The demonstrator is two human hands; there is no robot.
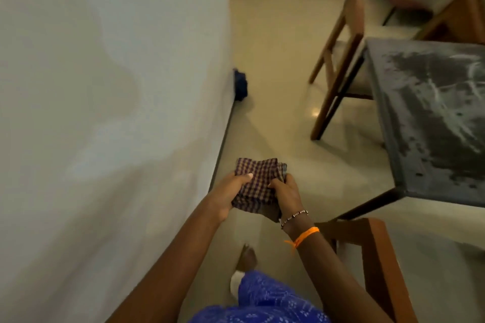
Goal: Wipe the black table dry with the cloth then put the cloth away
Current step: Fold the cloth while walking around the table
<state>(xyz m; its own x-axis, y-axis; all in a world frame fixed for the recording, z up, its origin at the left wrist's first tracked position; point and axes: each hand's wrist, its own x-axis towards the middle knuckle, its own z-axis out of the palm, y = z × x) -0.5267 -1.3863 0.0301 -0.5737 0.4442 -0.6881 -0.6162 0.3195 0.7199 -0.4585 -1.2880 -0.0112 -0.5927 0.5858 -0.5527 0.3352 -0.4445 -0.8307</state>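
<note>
A folded checked cloth (258,181), purple and cream, is held in front of me over the floor. My left hand (228,195) grips its left side and my right hand (286,195) grips its right side. The black table (430,118) stands to the right, apart from my hands. Its top shows pale wet streaks and scattered droplets.
A white wall (105,113) runs close on the left. A wooden chair (349,47) stands beyond the table and another wooden chair (378,262) sits at lower right. A dark blue object (241,85) lies on the floor by the wall. My foot (248,257) is below.
</note>
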